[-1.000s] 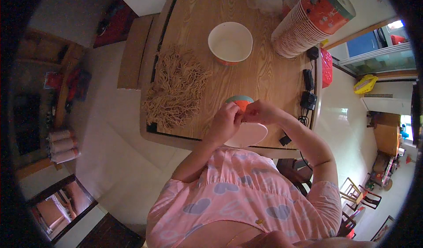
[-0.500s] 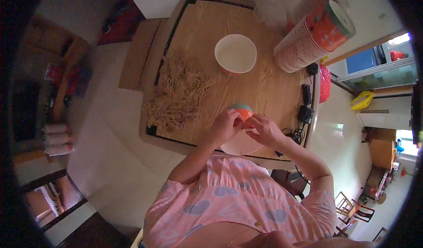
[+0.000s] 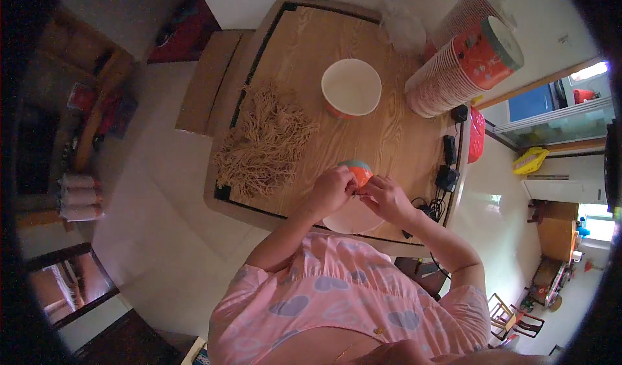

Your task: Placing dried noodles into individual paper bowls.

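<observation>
Holding an orange cup (image 3: 358,171), both hands (image 3: 332,190) meet.

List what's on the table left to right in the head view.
Pile of tan noodle-like strands → left hand → white paper bowl → right hand → black charger and cables → lying stack of paper bowls.

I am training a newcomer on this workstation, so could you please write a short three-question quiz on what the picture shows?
1. True or false: both hands meet at the small orange cup.
2. Which lies farther from the person, the heap of dry noodles or the empty white bowl?
3. Where is the leaning stack of paper bowls: A) at the table's right rear, B) on the floor at the left, C) in the person's lap?

Key: 1. True: left hand and right hand both hold it. 2. The bowl. 3. A.
</observation>
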{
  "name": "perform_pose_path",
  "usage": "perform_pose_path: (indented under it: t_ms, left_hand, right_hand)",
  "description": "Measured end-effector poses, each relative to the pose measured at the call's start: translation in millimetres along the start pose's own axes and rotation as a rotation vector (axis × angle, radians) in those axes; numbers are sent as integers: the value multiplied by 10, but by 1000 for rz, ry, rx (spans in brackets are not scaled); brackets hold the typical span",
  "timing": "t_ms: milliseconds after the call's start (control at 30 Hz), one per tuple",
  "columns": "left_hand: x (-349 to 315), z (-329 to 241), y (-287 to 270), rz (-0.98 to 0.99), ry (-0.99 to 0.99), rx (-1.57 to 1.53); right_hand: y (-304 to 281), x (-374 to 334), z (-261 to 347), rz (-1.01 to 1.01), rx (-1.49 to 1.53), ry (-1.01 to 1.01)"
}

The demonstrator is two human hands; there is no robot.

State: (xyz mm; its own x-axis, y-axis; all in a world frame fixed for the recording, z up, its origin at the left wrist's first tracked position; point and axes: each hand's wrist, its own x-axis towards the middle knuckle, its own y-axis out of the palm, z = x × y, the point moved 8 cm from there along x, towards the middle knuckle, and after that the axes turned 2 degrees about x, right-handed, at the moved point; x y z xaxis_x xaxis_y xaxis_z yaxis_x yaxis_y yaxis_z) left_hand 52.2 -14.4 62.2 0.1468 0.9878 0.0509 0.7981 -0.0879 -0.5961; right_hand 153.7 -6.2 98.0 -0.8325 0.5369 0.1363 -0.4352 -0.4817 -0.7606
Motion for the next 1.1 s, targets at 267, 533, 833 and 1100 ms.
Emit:
perform_pose_path:
  t_ms: [267, 533, 833, 1100]
  left_hand:
    - [0, -67, -69, -112, 31, 112]
    - [29, 90, -55, -25, -116, -117]
    - [-44, 40, -164, -165, -81, -260]
    - [-157, -306, -671, -285, -43, -266]
  right_hand:
    - [24, 20, -59, 76, 47, 64]
    - [103, -44, -840, 36, 447, 437]
    - [857, -270, -1456, 434, 1069, 824]
    - [-86, -30, -1226, 50, 1086, 683]
